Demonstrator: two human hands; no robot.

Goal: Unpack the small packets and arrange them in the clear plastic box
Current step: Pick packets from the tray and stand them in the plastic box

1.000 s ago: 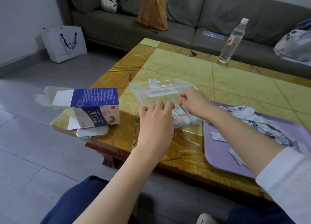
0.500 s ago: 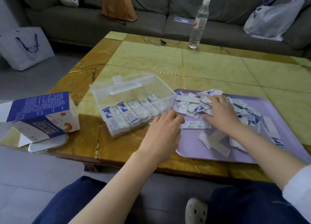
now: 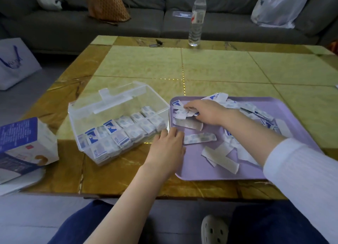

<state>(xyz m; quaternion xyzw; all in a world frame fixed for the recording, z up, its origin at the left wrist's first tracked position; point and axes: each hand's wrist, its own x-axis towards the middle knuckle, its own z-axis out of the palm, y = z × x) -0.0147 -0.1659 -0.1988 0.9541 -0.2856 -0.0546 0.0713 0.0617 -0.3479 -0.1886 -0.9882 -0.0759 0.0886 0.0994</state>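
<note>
right hand [image 3: 203, 112] digs into the loose packets [image 3: 252, 109] on the purple tray [image 3: 197, 170], fingers curled round a few. left hand [image 3: 168, 146] rests open and empty at the tray's edge beside the half-filled clear plastic box [image 3: 118, 104] on the counter. next move, i'd say: lift the bunch cleanly and slot it into a row.

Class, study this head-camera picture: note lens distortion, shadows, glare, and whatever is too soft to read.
Head view: wide lens bows the table along its far edge. Head view: soft even light, faint shadows under left hand and right hand. Head view: specks glint on the seam behind the clear plastic box. Head view: print on the packets too blurred to read.
</note>
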